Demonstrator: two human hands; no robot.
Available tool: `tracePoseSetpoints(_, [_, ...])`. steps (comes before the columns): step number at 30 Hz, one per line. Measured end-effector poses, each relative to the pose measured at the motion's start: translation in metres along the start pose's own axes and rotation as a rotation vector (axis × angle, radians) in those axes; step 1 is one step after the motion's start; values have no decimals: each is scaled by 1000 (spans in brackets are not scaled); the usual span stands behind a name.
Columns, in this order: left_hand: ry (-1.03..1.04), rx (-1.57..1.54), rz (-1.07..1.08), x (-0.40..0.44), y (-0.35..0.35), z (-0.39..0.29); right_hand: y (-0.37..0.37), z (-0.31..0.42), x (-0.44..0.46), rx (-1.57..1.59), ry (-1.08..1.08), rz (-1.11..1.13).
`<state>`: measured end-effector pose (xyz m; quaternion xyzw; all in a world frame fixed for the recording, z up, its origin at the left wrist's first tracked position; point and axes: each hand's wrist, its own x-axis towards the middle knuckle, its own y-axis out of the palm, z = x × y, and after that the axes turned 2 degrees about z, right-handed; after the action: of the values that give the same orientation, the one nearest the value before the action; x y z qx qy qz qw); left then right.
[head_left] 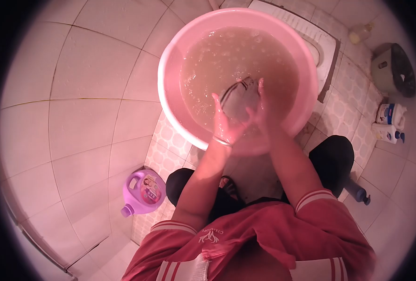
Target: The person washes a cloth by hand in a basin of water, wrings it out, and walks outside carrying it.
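A large pink basin (pixel 168 93) holds cloudy, bubbly water. Over its near half, a light grey cloth item (pixel 240 104) with dark stripes along its upper edge lies between my two hands. My left hand (pixel 227 124), with a bracelet at the wrist, supports its left side, fingers partly spread. My right hand (pixel 260 110) is against its right side, thumb turned inward. Both hands are wet, and the cloth's lower part is partly hidden by them.
A purple detergent bottle (pixel 145 192) lies to the left on the patterned floor. Right of the basin are a squat toilet (pixel 327 51), a grey-green bin (pixel 390 70), white bottles (pixel 386 133) and a dark pump bottle (pixel 357 193). Tiled wall at left.
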<state>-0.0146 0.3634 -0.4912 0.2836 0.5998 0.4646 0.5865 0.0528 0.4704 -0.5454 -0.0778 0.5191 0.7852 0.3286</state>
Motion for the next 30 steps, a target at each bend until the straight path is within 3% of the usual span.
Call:
tracePoseSetpoints(2, [12, 187, -37, -7, -5, 2, 7, 5, 4, 56, 45, -9])
tracePoseSetpoints(3, [21, 184, -48, -11, -8, 2, 1, 12, 11, 98, 130, 138])
tracePoseSetpoints(4, [30, 373, -135, -14, -11, 3, -3, 17, 18, 140, 215, 282])
tracePoseSetpoints(5, [34, 563, -216, -15, -13, 4, -3, 21, 24, 139, 222, 280])
tracePoseSetpoints(7, [-26, 727, -230, -15, -12, -3, -4, 31, 33, -284, 221, 125])
tracePoseSetpoints(9, [-92, 888, -243, -6, -17, -5, -4, 32, 38, -409, 231, 81])
tracePoseSetpoints(11, [106, 1427, -226, 8, -29, -6, 0, 29, 40, -532, 239, 47])
tracePoseSetpoints(12, [107, 1425, -229, 12, -31, -9, 1, 28, 40, -655, 163, 105])
tracePoseSetpoints(14, [147, 1996, -323, 15, -37, -13, 2, 16, 41, -774, 100, 159])
tracePoseSetpoints(16, [82, 2158, -430, 16, -26, -11, 0, -2, 55, -1062, -20, -41])
tracePoseSetpoints(17, [13, 2322, -539, 15, -22, -9, -7, -15, 65, -1064, -16, -38])
tracePoseSetpoints(20, [32, 2406, -595, 25, -56, -14, -31, -47, 96, -1205, 0, -162])
tracePoseSetpoints(21, [41, 2411, -588, 26, -54, -18, -40, -48, 99, -1118, -44, -5])
tracePoseSetpoints(22, [-47, 1959, -551, 21, -53, -23, -51, -49, 101, -1027, -79, 150])
tracePoseSetpoints(23, [-119, 1506, -500, 14, -52, -29, -43, -32, 94, -1028, -80, 151])
tracePoseSetpoints(24, [-154, 1140, -402, 5, -37, -32, -24, -2, 83, -661, 130, 227])
tracePoseSetpoints(25, [-151, 1141, -399, -3, -26, -35, -13, 20, 72, -287, 329, 294])
tracePoseSetpoints(26, [-149, 842, -337, -8, -15, -39, -13, 32, 66, -292, 323, 298])
tracePoseSetpoints(27, [-151, 548, -269, -10, -7, -40, -16, 44, 59, -421, 162, 82])
tracePoseSetpoints(28, [-237, 427, -71, -10, -2, -38, -19, 49, 50, -539, -3, -142])
tracePoseSetpoints(29, [-245, 435, -66, -15, 9, -28, -23, 42, 45, -535, -15, -146])
tracePoseSetpoints(30, [-217, 357, -82, -22, 24, -15, -26, 28, 43, -252, -10, -15])
